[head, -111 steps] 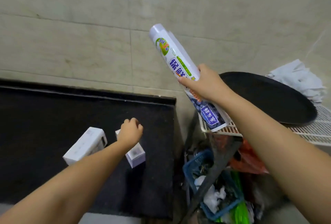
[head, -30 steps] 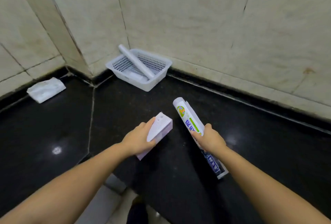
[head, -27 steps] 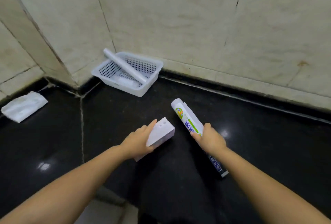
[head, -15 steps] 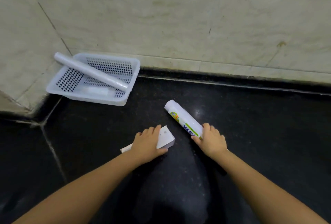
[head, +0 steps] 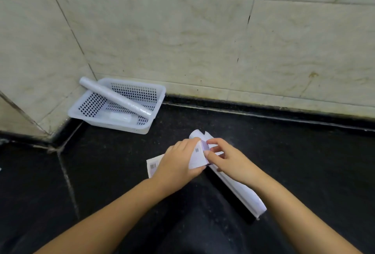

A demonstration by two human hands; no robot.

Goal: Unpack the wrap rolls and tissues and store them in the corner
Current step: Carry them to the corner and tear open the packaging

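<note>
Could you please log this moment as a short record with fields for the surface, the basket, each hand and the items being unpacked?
surface: black counter against a tiled wall
basket: white basket in the corner, unwrapped roll propped across it
left hand: left hand holding small white box
right hand: right hand fingers picking at the box end
packaged roll: packaged roll lying on counter under right hand
second box: second box lying behind left hand

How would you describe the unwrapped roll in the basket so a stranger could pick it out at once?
Find where the two tiled walls meet above the black counter; a white perforated basket sits in that corner. The plain translucent roll lies diagonally across it, one end propped on the rim. Unlike the packaged roll beside the hands, it has no wrapper.
</note>
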